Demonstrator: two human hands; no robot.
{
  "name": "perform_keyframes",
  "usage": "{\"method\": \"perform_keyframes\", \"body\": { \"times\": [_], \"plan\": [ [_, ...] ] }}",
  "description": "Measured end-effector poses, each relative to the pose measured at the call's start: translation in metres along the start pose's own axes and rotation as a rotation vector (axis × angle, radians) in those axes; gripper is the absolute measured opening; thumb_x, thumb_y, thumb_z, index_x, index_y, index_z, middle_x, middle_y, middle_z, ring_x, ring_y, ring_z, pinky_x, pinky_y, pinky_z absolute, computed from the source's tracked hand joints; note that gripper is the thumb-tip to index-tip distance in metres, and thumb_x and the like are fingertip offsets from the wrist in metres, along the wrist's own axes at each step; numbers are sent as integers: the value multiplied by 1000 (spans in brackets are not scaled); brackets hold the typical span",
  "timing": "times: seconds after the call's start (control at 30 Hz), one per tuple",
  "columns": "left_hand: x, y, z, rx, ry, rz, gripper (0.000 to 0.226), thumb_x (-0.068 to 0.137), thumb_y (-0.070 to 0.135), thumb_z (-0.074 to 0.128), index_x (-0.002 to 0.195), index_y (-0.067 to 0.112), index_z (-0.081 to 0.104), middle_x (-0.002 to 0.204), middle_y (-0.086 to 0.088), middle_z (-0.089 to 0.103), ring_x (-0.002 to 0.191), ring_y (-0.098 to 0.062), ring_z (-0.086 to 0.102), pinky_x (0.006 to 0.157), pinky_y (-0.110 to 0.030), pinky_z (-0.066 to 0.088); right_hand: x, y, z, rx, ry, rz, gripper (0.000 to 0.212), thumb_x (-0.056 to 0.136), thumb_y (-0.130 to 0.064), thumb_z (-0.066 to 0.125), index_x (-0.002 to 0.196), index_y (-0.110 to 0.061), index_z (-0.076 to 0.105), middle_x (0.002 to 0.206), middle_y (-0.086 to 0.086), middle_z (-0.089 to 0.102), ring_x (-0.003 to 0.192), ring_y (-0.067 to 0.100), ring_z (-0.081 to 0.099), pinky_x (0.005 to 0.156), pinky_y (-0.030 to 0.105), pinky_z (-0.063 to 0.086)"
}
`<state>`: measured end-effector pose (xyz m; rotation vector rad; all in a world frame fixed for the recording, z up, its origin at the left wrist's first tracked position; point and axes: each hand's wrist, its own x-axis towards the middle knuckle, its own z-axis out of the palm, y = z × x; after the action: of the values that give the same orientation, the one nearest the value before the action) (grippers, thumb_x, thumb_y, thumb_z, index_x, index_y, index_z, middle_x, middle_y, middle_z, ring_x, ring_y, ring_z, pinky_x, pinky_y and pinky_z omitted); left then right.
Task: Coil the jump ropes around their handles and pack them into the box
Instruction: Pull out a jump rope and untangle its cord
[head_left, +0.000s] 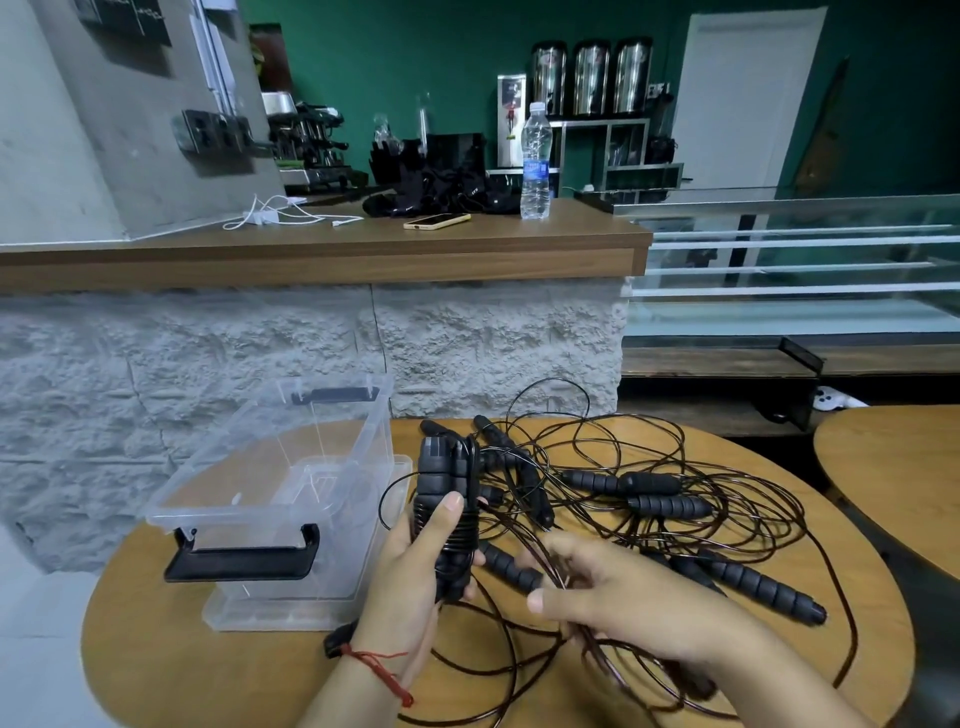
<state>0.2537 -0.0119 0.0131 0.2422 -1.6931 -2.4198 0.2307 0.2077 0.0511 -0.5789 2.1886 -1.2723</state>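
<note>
My left hand (415, 571) grips a pair of black jump-rope handles (447, 493) held upright, with thin dark cord coiled around their lower half. To its right, my right hand (613, 592) pinches a strand of that cord (558, 574) just above the table. Several more black ribbed handles (649, 491) and a tangle of loose cord (727, 499) lie across the round wooden table (857, 597). A clear plastic box (275, 499) with black clip handles stands open at the left, nothing visible inside it.
The box's clear lid (249, 616) lies under the box. A textured stone counter wall (467, 353) rises right behind the table. A second round table (893, 467) sits at the right. A phone and a water bottle (535, 161) stand on the counter top.
</note>
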Motion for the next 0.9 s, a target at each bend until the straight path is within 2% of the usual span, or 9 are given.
{"method": "perform_keyframes", "body": {
  "times": [0.1,0.2,0.3,0.4,0.5,0.6,0.67,0.77,0.9],
  "plan": [
    [-2,0,1,17,-34,23,43,91,41,72,123,13,69,88,-12,70,73,-25,65,54,-36,48,-3,0,-10,-414,126,-33,58,91,-50,79,139,-59,48,112,-20,65,97,1,63,89,23,52],
    [-5,-2,3,29,-68,34,35,94,40,75,120,18,72,90,-12,71,75,-27,65,55,-36,49,2,-1,-10,-537,244,-84,46,98,-48,70,138,-57,50,109,-28,65,101,-6,59,92,23,51],
    [-4,-7,6,62,-98,66,34,89,48,79,112,23,75,92,-18,70,75,-29,66,53,-36,49,10,-5,-1,-433,353,-133,35,100,-52,63,135,-47,60,116,-31,65,109,-8,58,96,22,49],
    [-4,-11,11,119,-144,100,43,81,56,79,112,26,75,96,-26,70,74,-28,66,54,-38,51,13,-10,11,-456,438,-163,33,96,-52,69,127,-46,61,110,-32,62,105,-10,55,87,15,44],
    [-5,-12,12,155,-176,129,41,79,57,78,110,30,74,93,-18,73,73,-27,67,54,-38,52,18,-9,19,-449,480,-168,22,99,-42,67,118,-46,57,100,-22,66,97,-5,58,82,20,48],
    [-5,-9,9,190,-177,164,37,81,55,76,110,32,73,94,-14,74,75,-27,68,55,-40,52,23,-4,20,-135,380,-149,8,106,-29,61,108,-36,65,82,-9,71,74,6,69,77,35,61],
    [-4,-3,5,220,-147,182,36,80,55,77,108,34,72,91,-10,73,75,-26,68,57,-41,53,23,-1,19,63,321,-97,12,108,-28,60,101,-25,70,68,-9,59,61,10,60,67,41,63],
    [-2,4,-2,273,-112,210,27,85,48,77,107,35,71,86,-5,71,76,-21,69,61,-38,56,18,-2,12,100,326,-16,27,109,-40,56,94,-25,74,60,-16,50,53,-2,46,62,30,47],
    [-2,0,-3,388,-89,264,23,92,35,82,110,38,69,81,8,68,72,-11,62,61,-25,50,14,-6,5,-94,412,-74,26,107,-42,57,95,-31,77,84,-26,71,80,-9,63,78,26,48]
  ]
}}
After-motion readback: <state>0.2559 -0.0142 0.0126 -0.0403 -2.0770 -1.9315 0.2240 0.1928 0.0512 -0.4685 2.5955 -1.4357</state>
